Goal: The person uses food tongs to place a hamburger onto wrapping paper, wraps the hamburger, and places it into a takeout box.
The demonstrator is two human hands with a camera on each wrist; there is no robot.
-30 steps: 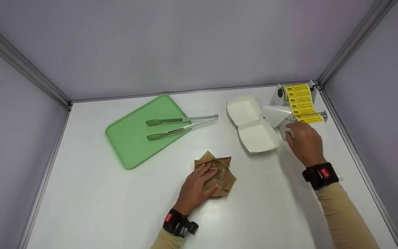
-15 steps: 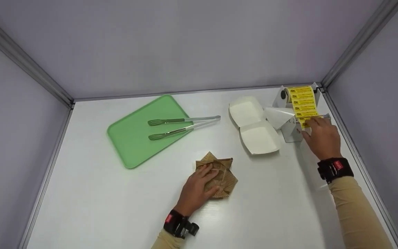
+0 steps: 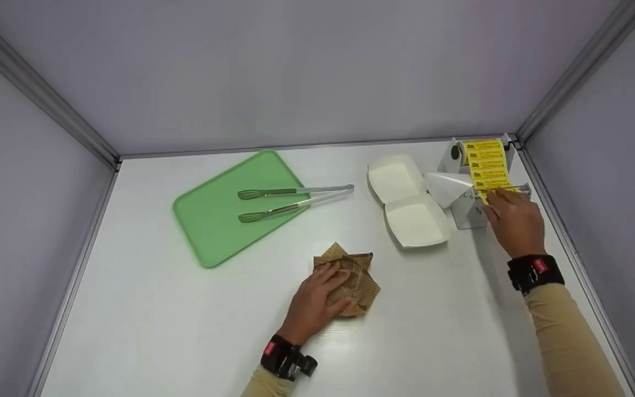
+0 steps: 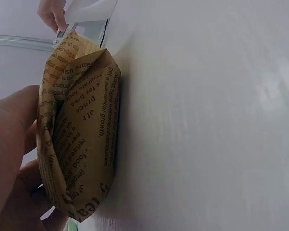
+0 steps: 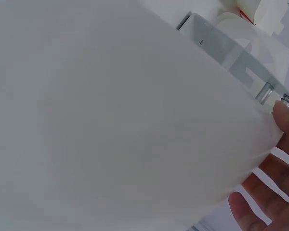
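Observation:
A brown, printed paper-wrapped parcel point(image 3: 359, 281) lies on the white table, its corners folded into points. My left hand point(image 3: 311, 300) rests on top of it with fingers spread; in the left wrist view the folded side of the parcel point(image 4: 86, 130) faces the camera. At the back right stands a metal label dispenser point(image 3: 467, 212) with a roll of yellow labels point(image 3: 487, 165). My right hand point(image 3: 516, 220) is at its front, thumb and fingertips pinching the end yellow label. In the right wrist view, a pale sheet point(image 5: 135, 120) fills most of the picture beside the fingers.
An opened white clamshell box point(image 3: 416, 220) stands left of the dispenser. Farther left, metal tongs point(image 3: 317, 198) lie partly across a green tray point(image 3: 213, 231). A white strip point(image 3: 447, 187) sticks out from the dispenser toward the box. Walls border the table at back and sides.
My right hand has moved rightward from the dispenser's left side onto the label end at its front, then stayed nearly still. My left hand has stayed on the parcel.

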